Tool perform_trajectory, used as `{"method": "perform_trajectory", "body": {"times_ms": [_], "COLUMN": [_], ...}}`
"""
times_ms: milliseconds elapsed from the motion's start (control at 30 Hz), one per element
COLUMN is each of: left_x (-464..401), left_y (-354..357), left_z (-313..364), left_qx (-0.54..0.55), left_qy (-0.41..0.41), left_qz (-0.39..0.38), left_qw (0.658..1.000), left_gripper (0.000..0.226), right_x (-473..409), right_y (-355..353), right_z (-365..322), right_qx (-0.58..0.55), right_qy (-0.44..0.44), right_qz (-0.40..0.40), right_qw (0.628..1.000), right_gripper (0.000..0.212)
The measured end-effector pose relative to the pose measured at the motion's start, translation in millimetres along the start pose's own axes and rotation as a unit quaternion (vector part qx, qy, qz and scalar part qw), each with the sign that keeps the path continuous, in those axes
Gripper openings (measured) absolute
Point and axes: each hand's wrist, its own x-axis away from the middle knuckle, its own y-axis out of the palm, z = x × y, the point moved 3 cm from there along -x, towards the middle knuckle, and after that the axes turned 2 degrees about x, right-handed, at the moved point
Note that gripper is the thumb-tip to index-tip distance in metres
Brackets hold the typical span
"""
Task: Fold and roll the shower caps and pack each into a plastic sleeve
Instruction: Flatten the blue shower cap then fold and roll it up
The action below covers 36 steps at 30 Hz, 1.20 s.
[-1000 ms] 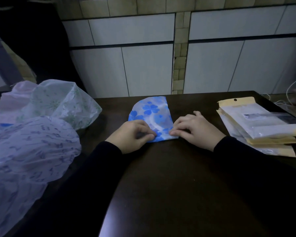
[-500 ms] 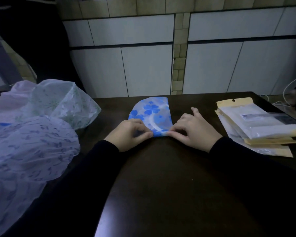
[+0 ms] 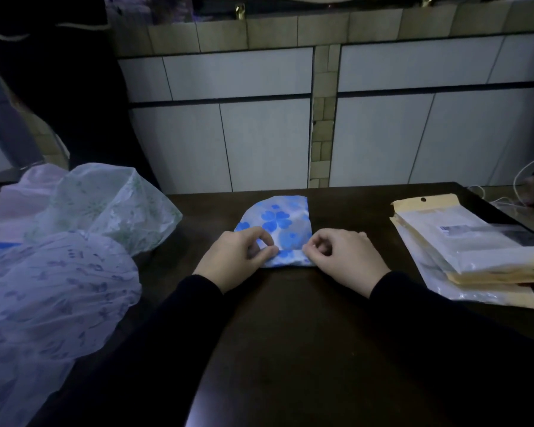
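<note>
Rolling the blue cap has begun.
The left hand (image 3: pixel 233 257) and right hand (image 3: pixel 341 257) now pinch the near edge of the blue flower shower cap (image 3: pixel 276 224), curled into a small roll since a moment ago. It lies mid-table (image 3: pixel 290 334); plastic sleeves (image 3: pixel 463 251) wait right.

Table (image 3: pixel 321 318): folded shower cap (image 3: pixel 278 220) at centre near the far edge, left hand (image 3: pixel 235 257) and right hand (image 3: pixel 342 257) on its near edge, side by side. Heap of loose shower caps (image 3: pixel 74 241) at the left end; stack of plastic sleeves (image 3: pixel 463 251) at the right end, well apart from the cap. Tiled wall (image 3: pixel 383 134) behind the table.
</note>
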Motion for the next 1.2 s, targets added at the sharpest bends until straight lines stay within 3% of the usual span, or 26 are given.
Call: {"method": "perform_trajectory", "body": {"times_ms": [167,333,467,600,667,900,1200], "left_x": [1,2,1,-4,-5,-2,6], "left_y": [-11,-12,-8,-9,-11,-11,-8], "left_z": [-2,-5,-11,-13,-14,-7,-2], "left_qx": [0.085,0.103,0.052,-0.094,-0.106,-0.115,-0.098], "left_qy": [0.069,0.038,0.041,0.061,0.063,0.116,0.029], "left_qz": [0.024,-0.003,-0.028,-0.057,-0.063,-0.01,-0.019], "left_qw": [0.994,0.994,0.997,0.992,0.99,0.987,0.995], "left_gripper": [0.016,0.009,0.02,0.048,0.054,0.034,0.027], "right_x": [3,0,3,5,5,9,8], "right_y": [-7,-13,-21,-19,-18,-18,-18], "right_z": [0,-5,-4,-7,-9,-12,-1], "right_qx": [-0.011,0.012,0.087,0.117,0.135,0.186,0.058], "right_qy": [-0.063,-0.103,-0.13,-0.086,-0.069,-0.14,-0.006], "right_qz": [0.047,0.019,-0.033,-0.064,-0.08,-0.03,-0.056], "right_qw": [0.997,0.994,0.987,0.987,0.985,0.972,0.997], "right_gripper": [0.008,0.018,0.037,0.037,0.038,0.031,0.028]}}
